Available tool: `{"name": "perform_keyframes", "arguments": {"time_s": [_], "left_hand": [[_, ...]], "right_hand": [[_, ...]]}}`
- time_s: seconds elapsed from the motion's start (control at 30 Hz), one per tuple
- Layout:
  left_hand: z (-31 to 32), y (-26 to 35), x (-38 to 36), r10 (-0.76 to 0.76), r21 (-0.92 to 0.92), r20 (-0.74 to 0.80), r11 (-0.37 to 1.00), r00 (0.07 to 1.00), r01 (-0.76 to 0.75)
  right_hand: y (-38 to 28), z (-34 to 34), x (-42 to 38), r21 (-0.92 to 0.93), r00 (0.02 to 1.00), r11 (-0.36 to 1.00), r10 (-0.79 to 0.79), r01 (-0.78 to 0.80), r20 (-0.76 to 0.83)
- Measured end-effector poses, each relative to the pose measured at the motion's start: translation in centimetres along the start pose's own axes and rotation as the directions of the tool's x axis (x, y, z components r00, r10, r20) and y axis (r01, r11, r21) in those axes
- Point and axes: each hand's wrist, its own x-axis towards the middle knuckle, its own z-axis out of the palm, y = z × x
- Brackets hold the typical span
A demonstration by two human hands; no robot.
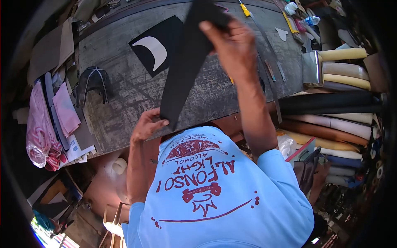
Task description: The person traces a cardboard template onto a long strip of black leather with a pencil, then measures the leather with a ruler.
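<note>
A long dark sheet, perhaps leather or fabric, stretches on a slant between my hands above the worktable. My left hand pinches its near lower corner between thumb and fingers. At the far end, my right hand grips the sheet with the thumb on top; some of its fingers are blurred or hidden. Just left of the sheet lies a black square piece, partly covered by it. On that square rests a white crescent-shaped template.
A black strapped item sits at the table's left, near a pink bag in clear plastic. A yellow-handled tool and a long metal ruler lie at the right. Material rolls are stacked beyond the right edge.
</note>
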Motion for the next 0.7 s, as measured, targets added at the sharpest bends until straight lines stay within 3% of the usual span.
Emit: {"name": "perform_keyframes", "arguments": {"time_s": [0.03,0.07,0.13,0.17,0.2,0.23,0.3,0.37,0.4,0.47,0.57,0.63,0.67,0.7], "left_hand": [[-1.8,0.1,-1.2,-0.074,0.034,-0.013,0.997,0.997,0.075],[-4.0,0.3,-2.6,-0.146,0.067,-0.031,0.987,0.989,0.148],[-7.0,1.1,-4.8,-0.217,0.204,-0.195,0.945,0.957,0.256],[-9.2,0.5,-5.5,-0.147,0.331,-0.192,0.921,0.970,0.205],[-11.3,0.1,-5.7,-0.074,0.453,-0.181,0.879,0.981,0.149],[-12.4,0.4,-5.6,-0.093,0.577,-0.253,0.785,0.963,0.227],[-13.9,1.2,-5.2,-0.094,0.758,-0.393,0.531,0.915,0.380],[-15.2,0.0,-4.5,-0.074,0.824,-0.455,0.343,0.887,0.451],[-16.0,-1.1,-4.3,-0.054,0.841,-0.485,0.243,0.873,0.483],[-16.9,-2.9,-4.5,-0.011,0.816,-0.525,0.279,0.851,0.507],[-17.6,-4.1,-4.9,0.031,0.785,-0.590,0.257,0.807,0.564],[-19.4,-5.2,-6.0,0.099,0.766,-0.633,0.218,0.768,0.604],[-20.0,-5.4,-6.6,0.095,0.733,-0.657,0.313,0.748,0.604],[-20.5,-5.5,-7.2,0.087,0.692,-0.680,0.403,0.728,0.598]], "right_hand": [[0.9,-2.2,0.3,0.039,0.996,0.997,0.063,-0.061,-0.067],[3.2,-4.0,0.1,0.240,0.985,0.964,0.140,-0.113,-0.100],[7.4,-6.4,-1.6,0.310,0.917,0.898,0.371,-0.312,-0.149],[9.3,-6.9,-3.0,0.381,0.870,0.839,0.470,-0.387,-0.151],[12.3,-7.1,-4.8,0.370,0.832,0.809,0.536,-0.456,-0.145],[17.3,-7.1,-7.3,0.311,0.741,0.764,0.637,-0.566,-0.215],[21.6,-6.3,-11.6,0.208,0.732,0.730,0.676,-0.652,-0.078],[23.8,-4.5,-14.8,0.086,0.669,0.690,0.721,-0.719,-0.181],[24.7,-4.3,-15.7,0.005,0.698,0.707,0.699,-0.707,-0.157],[25.8,-4.2,-16.6,-0.155,0.743,0.728,0.662,-0.668,-0.097],[27.2,-4.8,-16.7,-0.247,0.736,0.704,0.674,-0.665,-0.061],[27.5,-4.7,-16.8,-0.447,0.877,0.763,0.464,-0.466,-0.122],[27.5,-4.6,-16.6,-0.543,0.930,0.761,0.344,-0.356,-0.128],[27.1,-4.6,-16.3,-0.532,0.922,0.761,0.370,-0.371,-0.113]]}}
